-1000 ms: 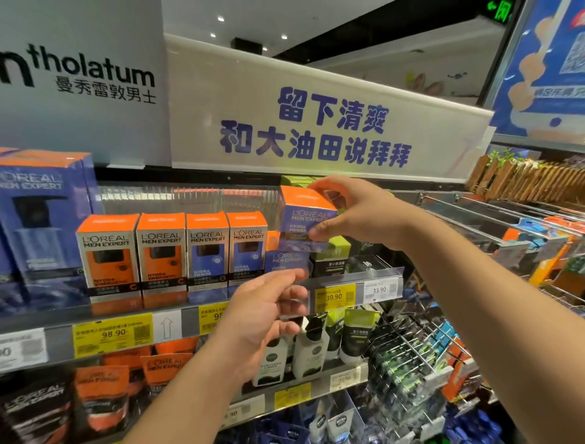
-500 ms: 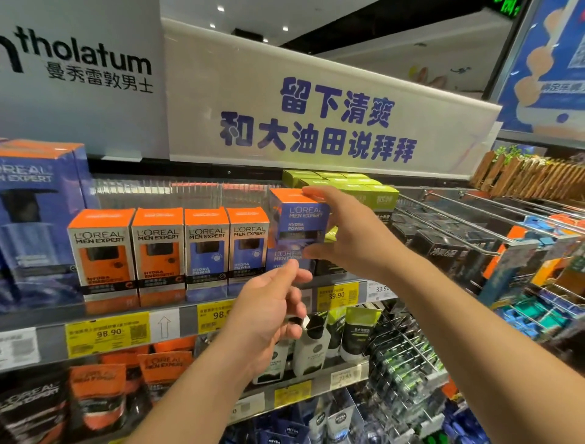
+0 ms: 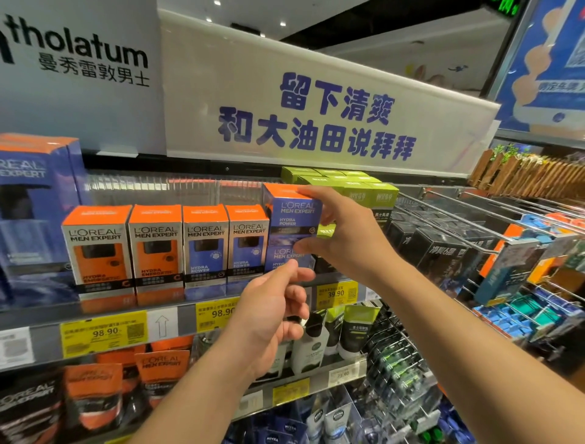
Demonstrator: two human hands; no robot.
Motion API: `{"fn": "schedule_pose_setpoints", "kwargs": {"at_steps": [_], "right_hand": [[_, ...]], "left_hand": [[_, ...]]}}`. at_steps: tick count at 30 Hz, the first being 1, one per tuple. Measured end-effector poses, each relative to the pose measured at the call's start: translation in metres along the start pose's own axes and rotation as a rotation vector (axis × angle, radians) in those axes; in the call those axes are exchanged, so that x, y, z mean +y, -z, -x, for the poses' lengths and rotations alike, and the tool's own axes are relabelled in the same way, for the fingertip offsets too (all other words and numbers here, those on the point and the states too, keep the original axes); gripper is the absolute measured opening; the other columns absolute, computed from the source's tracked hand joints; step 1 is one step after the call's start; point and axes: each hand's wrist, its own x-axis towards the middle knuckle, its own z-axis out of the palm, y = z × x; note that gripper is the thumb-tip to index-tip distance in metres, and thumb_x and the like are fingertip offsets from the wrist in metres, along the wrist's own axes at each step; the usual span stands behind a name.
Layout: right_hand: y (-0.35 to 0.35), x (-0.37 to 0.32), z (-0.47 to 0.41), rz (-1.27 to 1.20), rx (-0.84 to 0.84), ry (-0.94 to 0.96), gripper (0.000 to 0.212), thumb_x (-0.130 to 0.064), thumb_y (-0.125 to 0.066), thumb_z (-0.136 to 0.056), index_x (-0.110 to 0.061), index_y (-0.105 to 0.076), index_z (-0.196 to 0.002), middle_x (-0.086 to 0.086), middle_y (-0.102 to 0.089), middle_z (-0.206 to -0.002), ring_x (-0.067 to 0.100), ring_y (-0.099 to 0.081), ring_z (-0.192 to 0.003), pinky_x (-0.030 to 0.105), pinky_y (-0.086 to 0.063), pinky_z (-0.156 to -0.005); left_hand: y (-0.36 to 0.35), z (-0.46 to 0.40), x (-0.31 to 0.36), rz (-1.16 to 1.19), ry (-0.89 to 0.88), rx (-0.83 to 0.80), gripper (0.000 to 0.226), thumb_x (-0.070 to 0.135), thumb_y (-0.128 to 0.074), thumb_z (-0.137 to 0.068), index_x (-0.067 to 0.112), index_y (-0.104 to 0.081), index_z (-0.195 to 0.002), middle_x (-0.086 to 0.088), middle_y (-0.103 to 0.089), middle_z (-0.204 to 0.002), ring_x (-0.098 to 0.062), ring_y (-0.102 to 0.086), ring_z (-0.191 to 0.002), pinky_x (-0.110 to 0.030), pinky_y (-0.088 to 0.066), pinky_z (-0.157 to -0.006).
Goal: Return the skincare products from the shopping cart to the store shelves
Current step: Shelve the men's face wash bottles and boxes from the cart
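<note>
The right hand (image 3: 345,234) grips a blue L'Oréal box (image 3: 292,215) on top of another blue box (image 3: 286,258); the left hand (image 3: 272,312) hovers just below it, fingers loosely curled.

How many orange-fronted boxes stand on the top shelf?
2. Both at the row's left end: left orange box, right orange box beside it, next to the blue boxes. More may be hidden behind.

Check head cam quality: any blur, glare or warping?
Head view: wide-angle bends the white banner; left-edge large blue box smeared; ceiling spots blown out; held blue box in right hand reads sharp.
</note>
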Motion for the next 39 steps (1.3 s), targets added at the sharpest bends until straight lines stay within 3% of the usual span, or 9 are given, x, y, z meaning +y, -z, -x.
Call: {"fn": "schedule_pose_setpoints", "kwargs": {"at_steps": [4,9,15,21,23,27,29,34,39], "right_hand": [[0.001,-0.003,0.0,0.054,0.008,-0.015,0.081,-0.031,-0.091,-0.075,-0.047,-0.049,-0.143,-0.036,-0.051,-0.096,0.008,-0.052,-0.111,0.049,-0.033,-0.101],[0.0,-0.002,0.001,0.044,0.008,-0.033,0.081,-0.031,-0.089,-0.078,-0.048,-0.047,-0.145,-0.038,-0.049,-0.097,0.008,-0.048,-0.113,0.044,-0.029,-0.097],[0.0,-0.003,0.0,0.032,-0.005,-0.059,0.083,-0.031,-0.088,-0.08,-0.05,-0.043,-0.147,-0.034,-0.049,-0.1,0.015,-0.048,-0.121,0.052,-0.033,-0.103],[0.0,0.001,0.01,-0.051,0.014,-0.128,0.104,-0.04,-0.088,-0.078,-0.045,-0.022,-0.159,-0.03,-0.056,-0.106,0.015,-0.047,-0.126,0.053,-0.037,-0.11],[0.001,0.005,0.02,-0.092,0.084,-0.144,0.098,-0.042,-0.085,-0.08,-0.042,-0.026,-0.159,-0.028,-0.058,-0.11,0.015,-0.048,-0.124,0.052,-0.043,-0.106],[0.005,0.012,0.048,-0.193,0.296,-0.172,0.062,-0.036,-0.073,-0.093,-0.044,-0.044,-0.148,-0.021,-0.062,-0.11,0.01,-0.055,-0.114,0.032,-0.046,-0.094],[0.005,0.014,0.067,-0.212,0.377,-0.199,0.051,-0.036,-0.069,-0.095,-0.047,-0.051,-0.141,-0.016,-0.065,-0.108,0.009,-0.058,-0.111,0.031,-0.047,-0.091],[0.004,0.025,0.126,-0.207,0.488,-0.316,0.04,-0.031,-0.066,-0.094,-0.041,-0.06,-0.132,-0.01,-0.068,-0.101,0.015,-0.063,-0.103,0.046,-0.055,-0.091],[0.009,0.025,0.208,-0.204,0.589,-0.534,0.034,-0.022,-0.068,-0.094,-0.03,-0.067,-0.127,-0.011,-0.067,-0.091,0.003,-0.063,-0.084,0.03,-0.054,-0.077]], "left_hand": [[0.002,-0.001,0.0,0.024,0.001,-0.025,0.027,0.029,-0.053,-0.104,0.01,-0.072,-0.104,0.0,-0.051,-0.064,-0.014,-0.049,-0.054,-0.023,-0.029,-0.043],[0.003,-0.001,-0.001,0.029,0.002,-0.04,0.022,0.023,-0.057,-0.1,0.009,-0.072,-0.109,0.0,-0.05,-0.067,-0.015,-0.049,-0.056,-0.023,-0.029,-0.044],[0.004,0.0,-0.001,0.023,-0.002,-0.058,0.021,0.021,-0.058,-0.098,0.01,-0.072,-0.11,0.0,-0.051,-0.067,-0.015,-0.05,-0.056,-0.024,-0.031,-0.044],[0.003,0.0,0.0,0.013,-0.001,-0.079,0.018,0.024,-0.058,-0.099,0.013,-0.072,-0.104,0.0,-0.053,-0.066,-0.015,-0.051,-0.056,-0.026,-0.033,-0.047],[0.0,-0.001,-0.001,0.028,0.008,-0.093,0.019,0.025,-0.057,-0.101,0.013,-0.072,-0.102,0.0,-0.054,-0.065,-0.015,-0.052,-0.055,-0.026,-0.033,-0.048],[-0.007,-0.002,-0.011,0.021,0.019,-0.156,0.019,0.023,-0.057,-0.101,0.012,-0.073,-0.102,0.001,-0.052,-0.064,-0.016,-0.052,-0.055,-0.027,-0.035,-0.047],[-0.012,0.0,-0.021,-0.004,0.037,-0.201,0.021,0.025,-0.056,-0.102,0.015,-0.074,-0.101,0.001,-0.052,-0.065,-0.016,-0.053,-0.058,-0.028,-0.038,-0.048],[-0.036,0.006,-0.054,-0.069,0.13,-0.327,0.019,0.028,-0.06,-0.097,0.02,-0.077,-0.096,0.002,-0.052,-0.07,-0.016,-0.055,-0.062,-0.029,-0.04,-0.057],[-0.07,0.026,-0.099,-0.105,0.271,-0.453,0.021,0.027,-0.058,-0.096,0.02,-0.077,-0.091,0.003,-0.052,-0.066,-0.015,-0.052,-0.057,-0.027,-0.038,-0.056]]}}
